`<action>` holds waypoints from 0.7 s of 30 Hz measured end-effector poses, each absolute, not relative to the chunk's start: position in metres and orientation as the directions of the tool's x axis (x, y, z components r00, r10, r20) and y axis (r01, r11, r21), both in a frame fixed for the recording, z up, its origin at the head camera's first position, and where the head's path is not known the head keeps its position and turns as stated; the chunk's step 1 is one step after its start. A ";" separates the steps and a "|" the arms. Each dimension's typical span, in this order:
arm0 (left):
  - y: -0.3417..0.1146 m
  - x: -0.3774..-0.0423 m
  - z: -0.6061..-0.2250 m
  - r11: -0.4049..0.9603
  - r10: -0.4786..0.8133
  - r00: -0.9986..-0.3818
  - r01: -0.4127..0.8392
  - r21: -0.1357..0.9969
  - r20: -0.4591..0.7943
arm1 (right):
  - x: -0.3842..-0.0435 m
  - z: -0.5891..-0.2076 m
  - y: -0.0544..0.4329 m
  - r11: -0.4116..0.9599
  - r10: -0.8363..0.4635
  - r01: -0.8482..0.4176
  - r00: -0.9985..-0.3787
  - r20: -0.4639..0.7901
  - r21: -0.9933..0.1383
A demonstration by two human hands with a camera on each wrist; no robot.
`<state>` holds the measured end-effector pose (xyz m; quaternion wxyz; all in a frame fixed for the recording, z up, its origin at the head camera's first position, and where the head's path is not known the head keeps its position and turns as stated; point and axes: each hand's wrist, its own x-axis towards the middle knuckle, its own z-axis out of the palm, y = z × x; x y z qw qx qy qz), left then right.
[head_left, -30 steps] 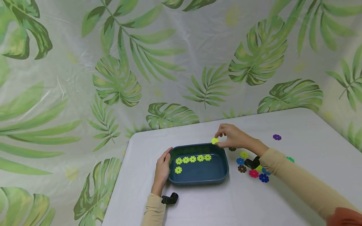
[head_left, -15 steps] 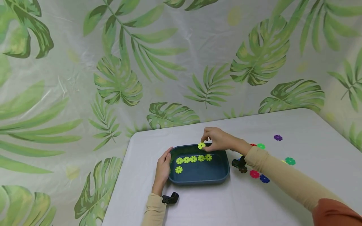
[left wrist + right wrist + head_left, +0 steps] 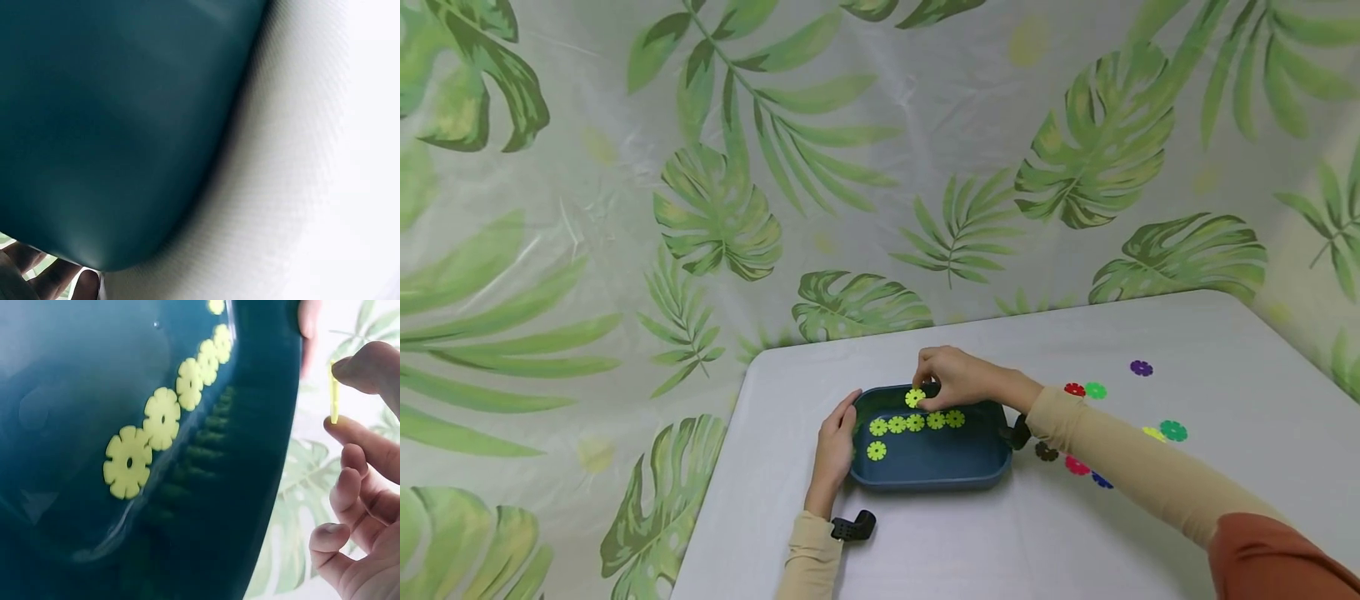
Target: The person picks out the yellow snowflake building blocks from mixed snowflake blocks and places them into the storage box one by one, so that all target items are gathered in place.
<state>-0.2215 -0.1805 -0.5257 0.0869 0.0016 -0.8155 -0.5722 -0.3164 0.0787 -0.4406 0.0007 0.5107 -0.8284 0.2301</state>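
One yellow disc (image 3: 915, 398) in right hand's (image 3: 958, 377) pinching grip; left hand's (image 3: 831, 450) straight fingers, partly hidden, against tray (image 3: 928, 484)

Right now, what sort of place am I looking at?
Probably a makeshift indoor tabletop setup: a white table, a creased leaf-print backdrop behind it, and a blue tray holding yellow flower-shaped pieces.

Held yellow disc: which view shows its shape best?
Head view: it shows the notched face of the held yellow disc, pinched in the right hand, though small. Right wrist: larger but edge-on, a thin strip. Left wrist: disc not visible.
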 end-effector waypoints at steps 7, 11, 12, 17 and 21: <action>-0.180 -0.222 -0.526 0.343 -0.103 -0.984 0.103 0.934 0.146 | -0.316 -0.448 0.064 0.355 -0.875 -0.861 -0.443 0.193 -0.365; -0.180 -0.222 -0.526 0.343 -0.104 -0.983 0.104 0.933 0.148 | -0.313 -0.451 0.057 0.346 -0.889 -0.869 -0.425 0.172 -0.354; -0.180 -0.222 -0.526 0.343 -0.103 -0.983 0.105 0.934 0.149 | -0.312 -0.452 0.055 0.346 -0.891 -0.870 -0.422 0.166 -0.353; -0.180 -0.222 -0.527 0.343 -0.106 -0.985 0.092 0.935 0.136 | -0.306 -0.455 0.046 0.345 -0.903 -0.873 -0.409 0.131 -0.345; -0.180 -0.223 -0.528 0.339 -0.109 -0.986 0.085 0.937 0.129 | -0.302 -0.458 0.038 0.363 -0.906 -0.868 -0.413 0.088 -0.338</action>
